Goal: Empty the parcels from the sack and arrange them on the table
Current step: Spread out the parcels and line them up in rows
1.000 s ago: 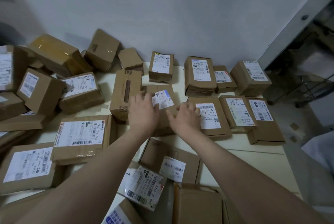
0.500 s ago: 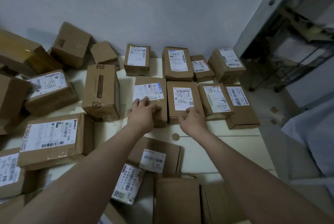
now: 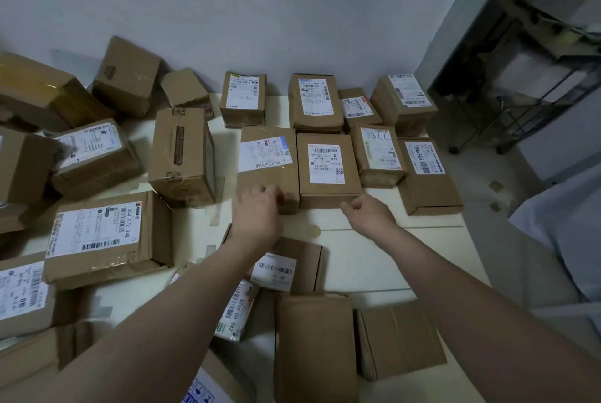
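Up close, a plain parcel (image 3: 313,347) and a flat box (image 3: 287,267) lie at the near edge of the counter (image 3: 374,259), not yet lined up with the rest. The sack is nowhere in my view. Just past them my left grip (image 3: 257,212) hangs at the front face of the blue-tagged box (image 3: 266,158), fingers loosely curled round nothing. Blur keeps me from saying whether they touch it. My right grip (image 3: 367,212) is likewise loosely curled and empty, just short of the box with the square code (image 3: 327,163). Those two boxes sit side by side, labels up. I judge these parcels light and stiff, cardboard that keeps its shape, though tape and labels may be slick. I would take each by its two opposite side walls, not the top. Farther off, the back row (image 3: 315,103) stands near the wall (image 3: 292,12). Those look creased and softer, so I would squeeze them gently.
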The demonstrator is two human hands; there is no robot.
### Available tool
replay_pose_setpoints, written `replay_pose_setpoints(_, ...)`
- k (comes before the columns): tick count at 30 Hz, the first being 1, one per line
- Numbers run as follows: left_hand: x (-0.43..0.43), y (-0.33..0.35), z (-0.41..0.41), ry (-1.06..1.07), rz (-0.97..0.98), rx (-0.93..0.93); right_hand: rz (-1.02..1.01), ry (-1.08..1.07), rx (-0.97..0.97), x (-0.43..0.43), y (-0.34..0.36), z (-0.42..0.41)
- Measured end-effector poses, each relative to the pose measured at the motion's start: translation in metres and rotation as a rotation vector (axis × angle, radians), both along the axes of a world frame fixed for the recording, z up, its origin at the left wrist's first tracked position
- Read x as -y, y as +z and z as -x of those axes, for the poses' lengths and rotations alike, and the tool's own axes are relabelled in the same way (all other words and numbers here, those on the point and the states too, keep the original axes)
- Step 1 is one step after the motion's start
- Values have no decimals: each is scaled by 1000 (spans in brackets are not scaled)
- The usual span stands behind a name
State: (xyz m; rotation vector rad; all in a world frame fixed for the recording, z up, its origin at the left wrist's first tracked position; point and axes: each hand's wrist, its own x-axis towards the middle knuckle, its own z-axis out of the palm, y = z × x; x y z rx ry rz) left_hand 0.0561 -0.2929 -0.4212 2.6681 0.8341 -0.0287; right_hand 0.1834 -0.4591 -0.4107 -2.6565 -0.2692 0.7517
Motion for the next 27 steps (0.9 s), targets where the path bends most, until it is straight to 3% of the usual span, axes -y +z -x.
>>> replay_pose_setpoints(3,15,3,1,-220,146,-185,-30,11,-43,13,9,10)
replay_pose_setpoints(7,43,2,7,-274,182,-177,-99,192,-236,51,23,28)
replay_pose_setpoints(12,69,19,14,-214,374,-198,256,591,-275,98,41,50)
replay_pose_setpoints(17,95,37,33,-213,397,-340,572,842,-199,125,19,79)
replay_pose_setpoints(21,107,29,49,59,557,-227,261,607,-115,136,17,82)
replay_pose_setpoints(24,113,27,60,371,484,-115,60,311,-100,152,16,77)
replay_pose_setpoints(27,127,24,73,505,493,-101,-50,156,-164,169,13,74)
